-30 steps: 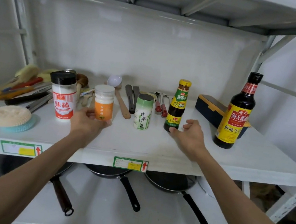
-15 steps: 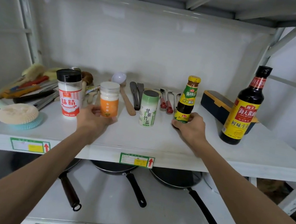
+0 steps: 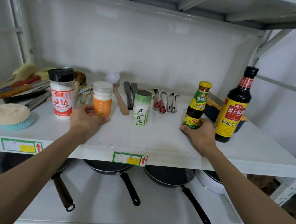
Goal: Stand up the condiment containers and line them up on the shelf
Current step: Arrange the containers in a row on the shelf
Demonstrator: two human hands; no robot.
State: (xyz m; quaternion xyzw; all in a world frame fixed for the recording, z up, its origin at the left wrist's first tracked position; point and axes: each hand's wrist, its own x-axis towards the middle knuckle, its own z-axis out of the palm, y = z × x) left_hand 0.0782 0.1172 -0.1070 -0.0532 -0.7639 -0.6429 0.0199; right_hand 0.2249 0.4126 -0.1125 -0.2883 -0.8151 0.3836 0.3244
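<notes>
Several condiment containers stand upright in a row on the white shelf [image 3: 157,144]. From the left: a black-capped shaker with a red label [image 3: 61,93], a small jar with an orange label [image 3: 101,99], a green and white salt tube [image 3: 141,108], a yellow-capped sauce bottle [image 3: 198,104] and a tall dark soy sauce bottle [image 3: 235,107]. My left hand [image 3: 86,118] grips the base of the orange jar. My right hand [image 3: 200,133] wraps the bottom of the yellow-capped bottle, close beside the soy sauce bottle.
Behind the row lie a wooden spoon [image 3: 120,98], dark spatulas [image 3: 129,94] and several peelers [image 3: 164,101]. Brushes and a scrubber [image 3: 9,114] crowd the left end. A dark box [image 3: 213,108] sits behind the bottles. Pans [image 3: 168,176] rest on the lower shelf.
My right hand took hold of the yellow-capped bottle and slid it right, toward the soy sauce bottle. My left hand stayed on the orange jar.
</notes>
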